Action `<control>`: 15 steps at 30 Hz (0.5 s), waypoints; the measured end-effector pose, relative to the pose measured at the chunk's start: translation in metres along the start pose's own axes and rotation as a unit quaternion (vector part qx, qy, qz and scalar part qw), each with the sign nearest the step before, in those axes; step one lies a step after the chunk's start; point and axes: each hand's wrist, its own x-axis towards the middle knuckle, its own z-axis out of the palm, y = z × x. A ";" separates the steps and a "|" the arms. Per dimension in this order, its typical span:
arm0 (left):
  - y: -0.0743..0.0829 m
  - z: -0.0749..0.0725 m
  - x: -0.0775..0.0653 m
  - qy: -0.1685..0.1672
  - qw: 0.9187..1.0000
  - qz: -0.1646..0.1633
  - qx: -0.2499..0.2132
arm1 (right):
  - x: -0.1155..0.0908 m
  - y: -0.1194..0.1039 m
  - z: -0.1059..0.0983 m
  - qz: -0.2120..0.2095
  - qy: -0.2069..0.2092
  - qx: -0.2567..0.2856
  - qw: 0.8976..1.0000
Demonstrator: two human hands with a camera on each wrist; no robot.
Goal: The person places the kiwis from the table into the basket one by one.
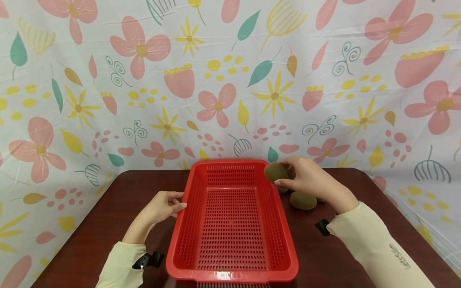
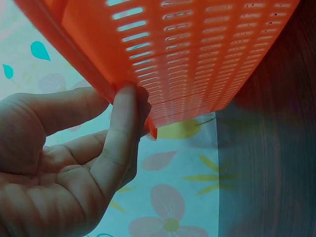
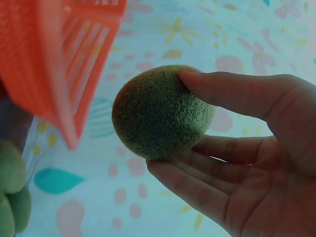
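A red plastic basket (image 1: 232, 224) with slotted walls stands on the dark table, its inside bare. My left hand (image 1: 162, 208) is at its left side; the left wrist view shows thumb and fingers of that hand (image 2: 74, 158) pinching the rim of the basket (image 2: 197, 59). Over the basket's right rim, my right hand (image 1: 306, 176) holds a fuzzy brown-green kiwi (image 1: 276, 172). Seen from the right wrist, the kiwi (image 3: 160, 116) sits between the thumb and fingertips, raised and apart from the basket wall (image 3: 44, 59).
Beside the basket's right wall lie more kiwis (image 1: 303, 201), partly hidden under my right hand. The dark wooden table (image 1: 108, 216) reaches back to a hanging flowered cloth (image 1: 223, 80). Black straps (image 1: 147, 261) are on the wrists.
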 end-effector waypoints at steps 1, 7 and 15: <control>0.000 0.000 0.000 0.000 1.000 -0.001 0.000 | 0.003 -0.004 0.001 -0.006 -0.002 0.004 1.000; -0.001 0.000 0.001 0.000 1.000 -0.002 -0.003 | 0.020 -0.025 0.008 -0.041 -0.015 0.022 0.999; -0.002 -0.001 0.002 -0.001 1.000 -0.002 -0.005 | 0.041 -0.053 0.021 -0.068 -0.036 0.023 0.997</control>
